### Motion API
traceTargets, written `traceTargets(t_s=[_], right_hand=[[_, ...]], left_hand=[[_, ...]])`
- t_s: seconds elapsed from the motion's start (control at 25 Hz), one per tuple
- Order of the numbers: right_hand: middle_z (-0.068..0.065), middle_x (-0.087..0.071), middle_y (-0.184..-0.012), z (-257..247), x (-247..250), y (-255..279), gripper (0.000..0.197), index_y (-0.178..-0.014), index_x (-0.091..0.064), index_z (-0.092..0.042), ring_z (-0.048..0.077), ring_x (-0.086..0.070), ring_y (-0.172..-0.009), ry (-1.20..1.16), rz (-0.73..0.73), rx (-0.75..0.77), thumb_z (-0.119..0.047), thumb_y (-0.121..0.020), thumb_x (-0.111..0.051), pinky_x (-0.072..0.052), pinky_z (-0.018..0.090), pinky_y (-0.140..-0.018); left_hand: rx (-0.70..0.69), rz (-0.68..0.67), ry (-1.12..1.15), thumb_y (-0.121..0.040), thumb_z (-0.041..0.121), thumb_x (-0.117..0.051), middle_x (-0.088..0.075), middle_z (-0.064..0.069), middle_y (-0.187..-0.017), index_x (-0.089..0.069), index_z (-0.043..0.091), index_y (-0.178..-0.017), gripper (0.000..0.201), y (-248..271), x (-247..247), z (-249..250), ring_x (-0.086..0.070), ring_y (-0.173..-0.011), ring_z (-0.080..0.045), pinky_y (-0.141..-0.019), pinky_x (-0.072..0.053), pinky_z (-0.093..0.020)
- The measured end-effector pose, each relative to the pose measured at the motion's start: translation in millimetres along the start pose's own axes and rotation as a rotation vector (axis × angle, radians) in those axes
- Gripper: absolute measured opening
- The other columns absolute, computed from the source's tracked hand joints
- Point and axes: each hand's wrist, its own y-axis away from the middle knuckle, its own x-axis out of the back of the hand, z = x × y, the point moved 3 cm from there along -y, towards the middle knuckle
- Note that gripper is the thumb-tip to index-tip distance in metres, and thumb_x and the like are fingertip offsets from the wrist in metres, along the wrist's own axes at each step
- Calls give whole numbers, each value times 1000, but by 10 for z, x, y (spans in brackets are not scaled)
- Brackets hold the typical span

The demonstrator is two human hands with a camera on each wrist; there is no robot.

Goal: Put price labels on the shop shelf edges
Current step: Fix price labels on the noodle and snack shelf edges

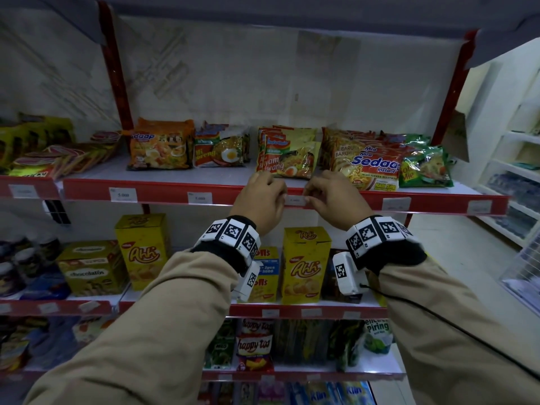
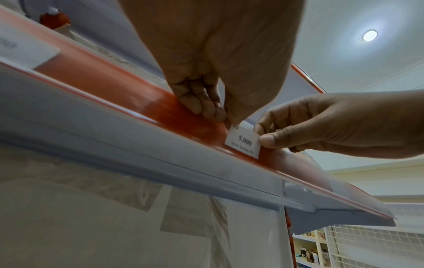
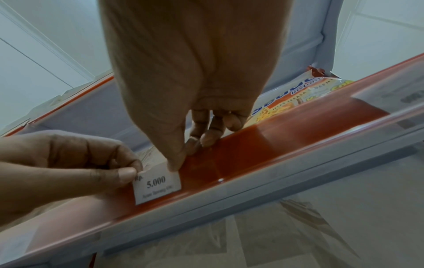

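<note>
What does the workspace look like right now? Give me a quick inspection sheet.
Surface: red shelf edge with clear cover strip.
Job's things: price label reading 5.000, pinched at both ends against the edge; other labels already along it.
Clutter: noodle packets above, snack boxes below.
Grippers: left hand and right hand each pinch the label.
Cables: black cable from the right wrist.
Surroundings: white shelving to the right.

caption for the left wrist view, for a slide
Both hands pinch a 5.000 price label against the red shelf edge.
</note>
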Motion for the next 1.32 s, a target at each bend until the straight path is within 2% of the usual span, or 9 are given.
traceTargets(t_s=[0.28,0.52,0.72,0.8,0.96,1.08,1.2,1.32], right_hand=[[-5,-42,-91,34,-38,7,11,-98,-65,-20,25,-45,-103,-13,-3,1,-26,-89,-61,-32,31,-83],[-6,-39,-92,42,-76,39,13,-101,-64,-20,26,-43,-104,-7,39,-15,-26,-89,-61,-33,34,-86],[3,-53,-98,35,-92,59,11,-96,-63,-19,26,-44,-104,-40,72,-34,-25,-87,-63,-37,38,-88],[4,-55,-98,39,-92,72,11,-94,-61,-18,25,-44,-102,-73,96,-46,-24,-85,-66,-38,37,-88],[1,-53,-95,83,-72,95,14,-90,-62,-17,22,-45,-99,-98,149,-74,-21,-80,-72,-33,27,-80],[4,-57,-99,166,-41,169,19,-90,-64,-15,23,-45,-100,-87,188,-120,-22,-77,-76,-34,29,-83],[6,-58,-101,277,4,272,23,-92,-65,-15,26,-45,-102,-52,217,-172,-22,-74,-78,-37,32,-86],[7,-58,-101,372,58,347,24,-95,-65,-15,28,-46,-103,24,226,-200,-21,-75,-76,-38,36,-88]], left_hand=[[15,-29,-48,-96,22,-48,-52,-12,-103,-64,7,-103,24,1,-26,-20,-42,-100,-27,-73,-34,-30],[33,-11,2,-95,19,-51,-54,-11,-108,-57,9,-104,15,0,-35,-17,-42,-102,-28,-75,-35,-33],[34,-19,-26,-95,20,-52,-53,-11,-104,-60,8,-100,16,-11,-55,-35,-43,-101,-28,-71,-36,-34],[13,0,-36,-93,19,-53,-54,-10,-103,-60,9,-100,14,1,-50,-40,-44,-99,-27,-69,-37,-34],[-45,25,-107,-91,16,-56,-56,-8,-101,-58,11,-98,9,-20,-4,-44,-49,-94,-27,-63,-39,-35],[-88,56,-170,-87,11,-59,-58,-10,-95,-57,9,-90,4,-9,24,-9,-51,-86,-28,-60,-38,-34],[-110,98,-285,-86,16,-62,-57,-10,-96,-58,10,-91,9,-3,32,23,-48,-88,-28,-68,-36,-35],[-72,42,-330,-90,21,-54,-54,-8,-103,-57,12,-99,13,-47,57,51,-46,-93,-26,-75,-37,-35]])
